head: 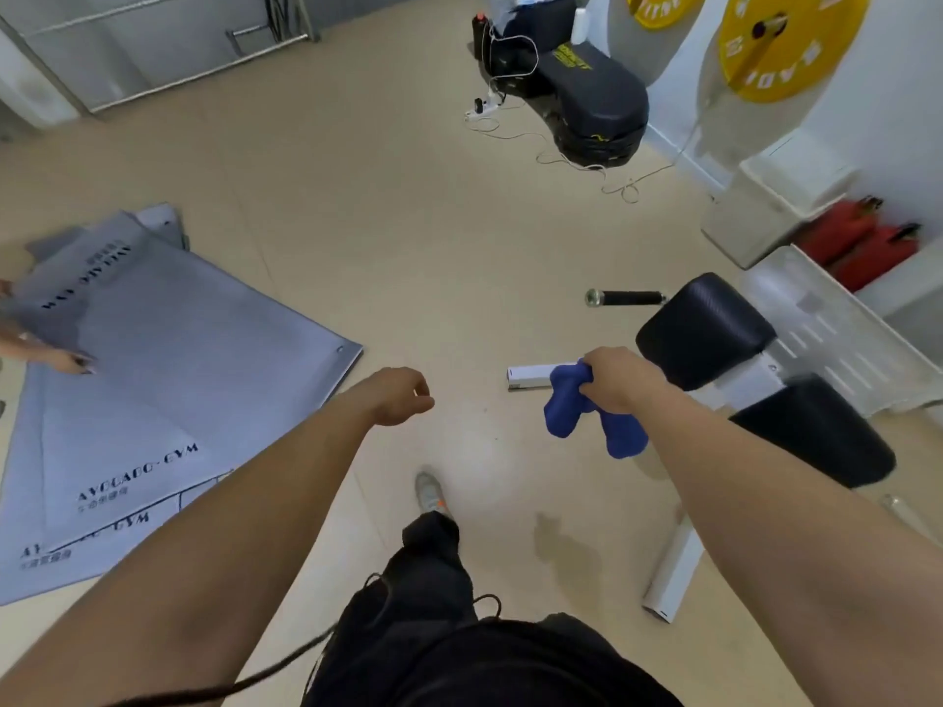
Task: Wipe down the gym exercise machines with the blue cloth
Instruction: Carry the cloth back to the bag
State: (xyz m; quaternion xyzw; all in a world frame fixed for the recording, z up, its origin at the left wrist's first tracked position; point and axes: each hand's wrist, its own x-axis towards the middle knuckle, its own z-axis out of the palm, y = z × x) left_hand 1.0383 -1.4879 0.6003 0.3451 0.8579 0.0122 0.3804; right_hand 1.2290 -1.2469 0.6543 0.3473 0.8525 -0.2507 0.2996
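Observation:
My right hand [620,382] grips the bunched blue cloth [579,410], which hangs below my fist over the beige floor. Just right of it stands an exercise bench with two black pads [706,329] on a white frame [668,579]. My left hand [400,398] hangs in the air over the floor, fingers loosely curled and holding nothing. Neither hand touches the bench.
Grey gym mats [168,380] lie on the floor at left, where another person's hand [66,359] rests. A black padded machine [592,94] with white cables sits at the back. Yellow weight plates [786,43], red extinguishers [867,242] and a black bar handle [627,297] are at right.

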